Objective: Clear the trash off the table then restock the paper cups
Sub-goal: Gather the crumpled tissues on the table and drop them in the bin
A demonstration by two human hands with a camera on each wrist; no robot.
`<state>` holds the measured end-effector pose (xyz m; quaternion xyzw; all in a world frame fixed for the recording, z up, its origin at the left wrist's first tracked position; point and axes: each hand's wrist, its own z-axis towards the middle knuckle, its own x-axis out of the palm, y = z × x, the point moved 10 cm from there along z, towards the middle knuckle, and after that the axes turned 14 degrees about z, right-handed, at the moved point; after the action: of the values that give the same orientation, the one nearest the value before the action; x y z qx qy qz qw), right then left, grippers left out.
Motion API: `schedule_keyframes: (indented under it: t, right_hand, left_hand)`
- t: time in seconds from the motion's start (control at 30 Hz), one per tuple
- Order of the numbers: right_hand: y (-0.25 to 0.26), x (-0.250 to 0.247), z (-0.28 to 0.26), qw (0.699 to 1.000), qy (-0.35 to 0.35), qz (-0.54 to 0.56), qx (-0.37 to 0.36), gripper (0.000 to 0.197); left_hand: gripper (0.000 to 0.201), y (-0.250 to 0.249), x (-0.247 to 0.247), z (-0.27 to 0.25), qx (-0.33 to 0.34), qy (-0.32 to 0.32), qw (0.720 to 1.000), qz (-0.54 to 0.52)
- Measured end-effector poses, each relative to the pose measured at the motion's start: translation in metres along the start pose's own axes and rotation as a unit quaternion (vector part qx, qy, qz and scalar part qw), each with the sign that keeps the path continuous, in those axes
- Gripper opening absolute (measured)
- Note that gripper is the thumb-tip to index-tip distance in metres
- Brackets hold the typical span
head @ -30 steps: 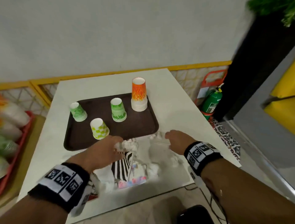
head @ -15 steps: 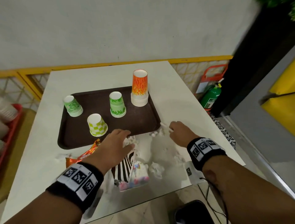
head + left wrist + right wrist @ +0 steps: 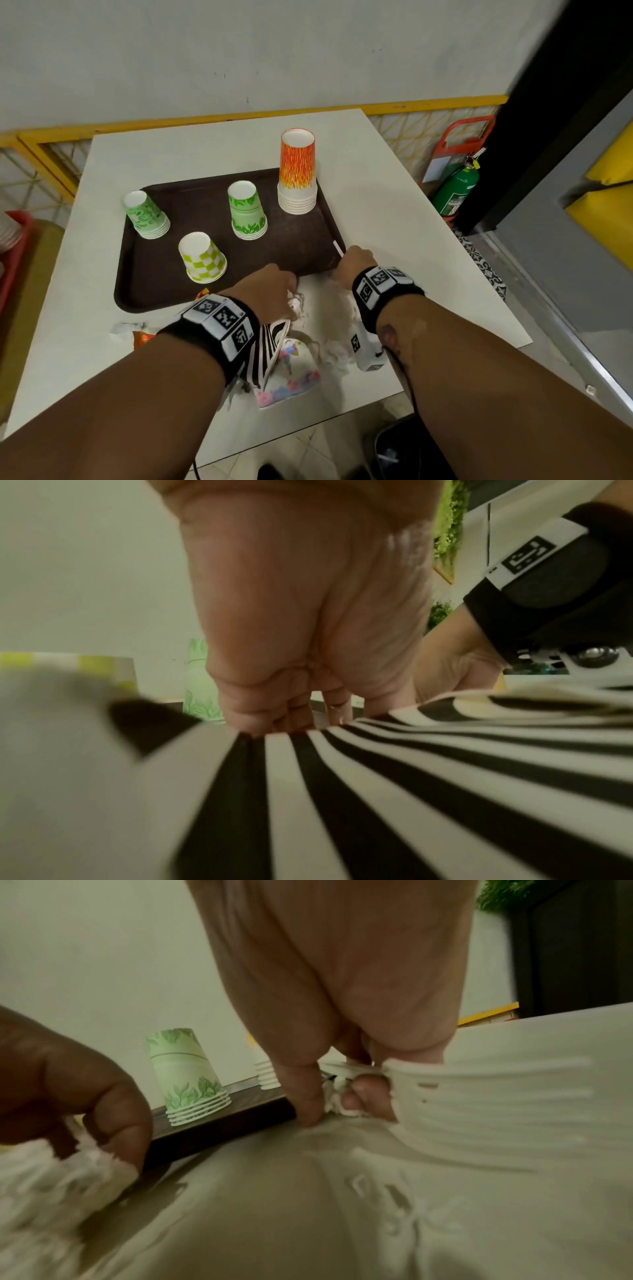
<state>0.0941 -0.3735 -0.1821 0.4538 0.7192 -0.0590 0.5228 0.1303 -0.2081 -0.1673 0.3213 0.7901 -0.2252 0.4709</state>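
Trash lies along the near edge of the white table (image 3: pixel 394 192): crumpled tissues (image 3: pixel 337 349), a black-and-white striped paper cup (image 3: pixel 269 346), a flowery cup (image 3: pixel 294 375) and an orange wrapper (image 3: pixel 144 337). My left hand (image 3: pixel 284 298) pinches a crumpled tissue (image 3: pixel 51 1164) just in front of the brown tray (image 3: pixel 301 236). At the tray's near right corner my right hand (image 3: pixel 352 265) curls round white plastic forks (image 3: pixel 479 1104) and a scrap of tissue. On the tray stand several upside-down stacks of cups: orange (image 3: pixel 297 171), leafy green (image 3: pixel 246 210), pale green (image 3: pixel 145 216) and checked (image 3: pixel 202 257).
A green fire extinguisher (image 3: pixel 457 188) in a red stand sits right of the table by a dark door frame. A yellow railing (image 3: pixel 239 114) runs behind the table. A red crate (image 3: pixel 13 260) holding cups is at far left. A dark bin (image 3: pixel 407 452) is below the near edge.
My right hand went forward from the tissue pile to the tray's near right corner and closed on the forks. My left hand curled tighter on its tissue. The view shifted left.
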Motion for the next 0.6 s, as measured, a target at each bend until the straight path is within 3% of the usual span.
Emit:
schedule_keyframes:
  t: [0.17,0.33,0.47,0.53,0.6]
  right_hand:
    - [-0.001,-0.013,-0.009,0.997,0.045,-0.036,-0.051,0.036]
    - [-0.016,-0.034,-0.039,0.985,0.139,0.015,-0.102,0.021]
    - [-0.053,-0.031,-0.073,0.977,0.174,-0.075,-0.098,0.015]
    - [-0.073,-0.017,-0.082,0.977,0.192,-0.061,-0.069,0.022]
    - [-0.084,-0.003,-0.088,0.979,0.199,-0.016,-0.052,0.042]
  left_hand:
    - [0.041,-0.013,-0.003,0.002,0.041,-0.005,0.997,0.059]
    - [0.038,-0.022,-0.001,0.005,0.071,-0.003,0.993,0.093]
    - [0.047,-0.031,-0.002,0.008,0.074,0.017,0.995,0.07]
    - [0.058,-0.041,-0.001,0.012,0.074,0.036,0.995,0.06]
    - [0.064,-0.056,0.001,0.016,0.078,0.058,0.994,0.058]
